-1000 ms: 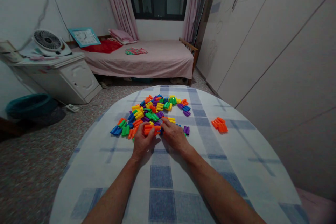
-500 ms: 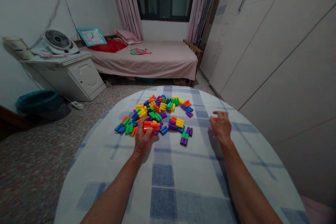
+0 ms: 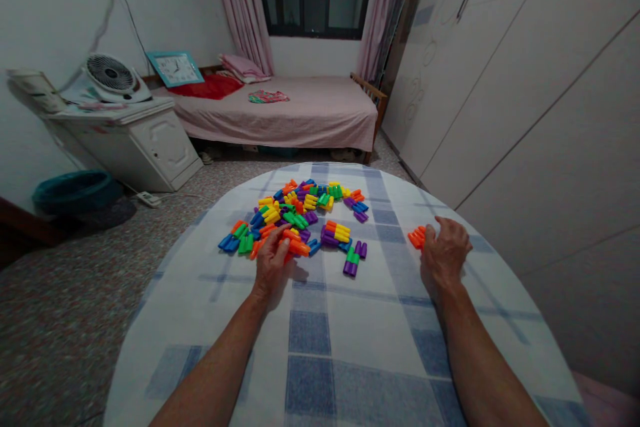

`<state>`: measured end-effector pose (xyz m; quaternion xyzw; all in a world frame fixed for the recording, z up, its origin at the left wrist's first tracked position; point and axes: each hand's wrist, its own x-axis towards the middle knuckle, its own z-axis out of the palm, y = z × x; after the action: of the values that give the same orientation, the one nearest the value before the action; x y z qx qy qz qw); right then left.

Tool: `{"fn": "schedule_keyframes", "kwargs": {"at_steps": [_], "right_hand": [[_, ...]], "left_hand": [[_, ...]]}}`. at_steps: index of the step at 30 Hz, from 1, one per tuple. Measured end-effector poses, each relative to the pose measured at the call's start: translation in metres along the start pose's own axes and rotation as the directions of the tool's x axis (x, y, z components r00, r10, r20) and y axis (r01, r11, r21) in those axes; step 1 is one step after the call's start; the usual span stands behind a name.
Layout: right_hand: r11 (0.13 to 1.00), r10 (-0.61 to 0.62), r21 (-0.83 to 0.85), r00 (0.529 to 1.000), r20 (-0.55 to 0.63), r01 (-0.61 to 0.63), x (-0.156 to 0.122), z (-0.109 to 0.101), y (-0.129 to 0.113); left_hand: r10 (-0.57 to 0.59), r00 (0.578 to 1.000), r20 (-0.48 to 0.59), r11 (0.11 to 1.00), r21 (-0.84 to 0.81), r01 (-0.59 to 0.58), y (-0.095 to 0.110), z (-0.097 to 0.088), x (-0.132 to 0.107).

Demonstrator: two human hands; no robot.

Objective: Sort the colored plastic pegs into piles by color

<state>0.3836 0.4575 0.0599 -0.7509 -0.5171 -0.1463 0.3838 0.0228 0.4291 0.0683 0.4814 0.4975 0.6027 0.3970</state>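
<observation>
My left hand is closed around orange plastic building blocks, bullet-shaped pieces joined side by side. It hovers at the near edge of a loose pile of similar blocks in blue, green, yellow, purple and orange. On the right side of the table lies another orange block. Just right of it, my right hand has its thumb and fingers apart and grips nothing visible; some of its fingers are hidden. A purple and green block rests between the hands, near a yellow, orange and purple stack.
A checked cloth covers the round table. Beyond it stands a bed with a pink sheet. A white cabinet carrying a fan is at left, above a teal bin. A tall wardrobe lines the right.
My right hand has moved right and nearer, off the orange block, which now shows on the table. The orange blocks in my left hand have tilted, their right end lower.
</observation>
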Motion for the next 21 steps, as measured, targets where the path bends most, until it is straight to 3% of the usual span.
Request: {"fn": "schedule_keyframes", "kwargs": {"at_steps": [2,4,6,8,10,15,21], "right_hand": [[0.969,-0.156,0.201,0.987,0.037,0.145,-0.006,-0.005,-0.03],[0.878,-0.274,0.443,0.95,0.149,0.184,-0.021,-0.009,-0.066],[0.765,-0.396,0.634,0.857,0.33,0.109,-0.044,-0.012,-0.104],[0.687,-0.516,0.726,0.727,0.454,0.035,-0.067,-0.014,-0.136],[0.655,-0.557,0.756,0.676,0.482,0.001,-0.086,-0.013,-0.16],[0.624,-0.433,0.763,0.739,0.517,-0.169,-0.098,-0.009,-0.182],[0.648,-0.308,0.729,0.798,0.518,-0.222,-0.088,-0.013,-0.166]], "left_hand": [[0.019,1.0,0.008,0.999,0.035,-0.02,-0.003,0.0,0.001],[0.043,0.999,0.017,0.998,0.039,-0.043,-0.008,-0.001,0.003],[0.057,0.998,0.03,0.998,0.023,-0.058,-0.013,-0.002,0.004],[0.051,0.998,0.044,0.999,0.005,-0.051,-0.018,-0.003,0.005],[0.041,0.997,0.069,0.999,0.012,-0.042,-0.021,-0.003,0.005],[0.005,0.991,0.135,0.999,0.035,-0.01,-0.019,-0.002,0.004],[-0.078,0.965,0.251,0.997,0.028,0.073,-0.014,-0.001,-0.002]]}}
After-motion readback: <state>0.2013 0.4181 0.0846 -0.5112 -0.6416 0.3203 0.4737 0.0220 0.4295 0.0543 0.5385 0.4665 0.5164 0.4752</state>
